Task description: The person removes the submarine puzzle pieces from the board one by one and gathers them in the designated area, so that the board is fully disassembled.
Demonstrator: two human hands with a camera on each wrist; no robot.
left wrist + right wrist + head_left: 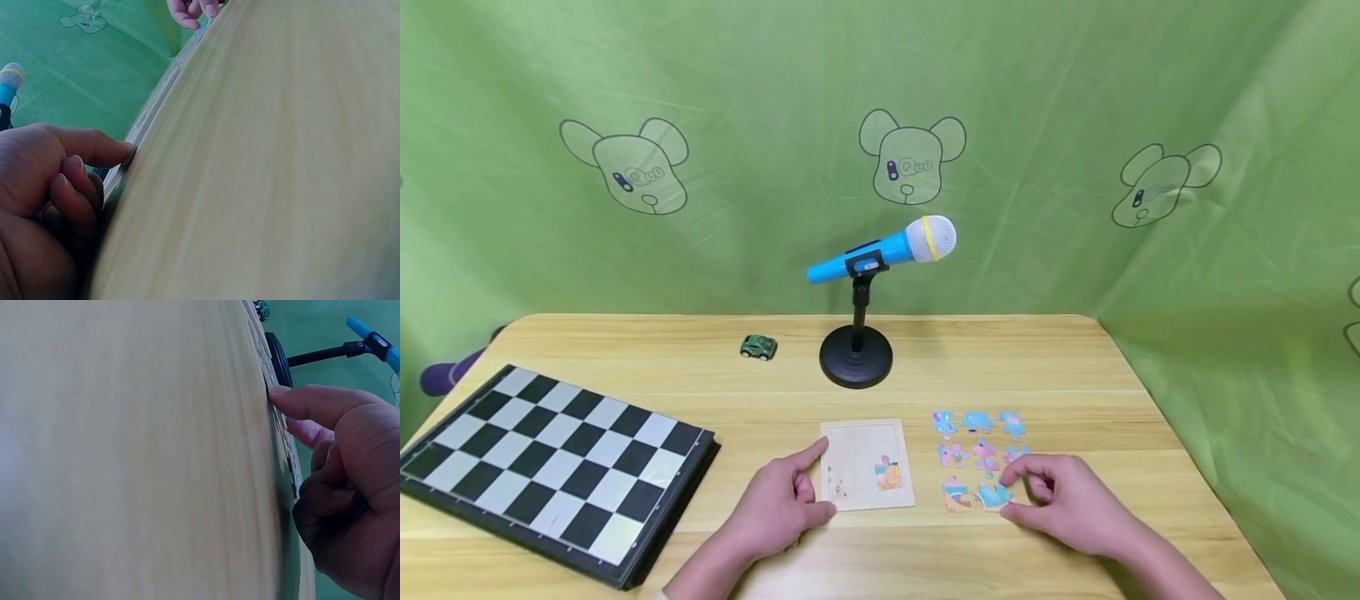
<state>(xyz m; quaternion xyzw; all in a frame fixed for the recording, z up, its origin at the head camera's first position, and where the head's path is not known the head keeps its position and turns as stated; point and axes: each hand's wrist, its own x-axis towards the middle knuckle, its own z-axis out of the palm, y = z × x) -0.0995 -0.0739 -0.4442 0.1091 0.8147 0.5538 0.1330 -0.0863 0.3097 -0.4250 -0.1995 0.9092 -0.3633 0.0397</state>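
A square, light wooden puzzle tray (857,475) lies on the table, with one orange-and-teal puzzle piece (888,474) in its lower right part. My left hand (775,504) touches the tray's left side with a straight index finger and thumb, the thumb at the near corner; its other fingers are folded in. To the right, my right hand (1067,504) pinches a teal puzzle piece (992,497) between thumb and index finger, close over the table. Beside that lie several loose pieces in rows, including a blue piece (977,421) and a pink piece (984,456).
A black-and-white chessboard (550,450) takes up the left side of the table. At the back stand a blue toy microphone (880,252) on a black round base (855,357) and a small green toy car (758,347). Green cloth (760,75) hangs behind.
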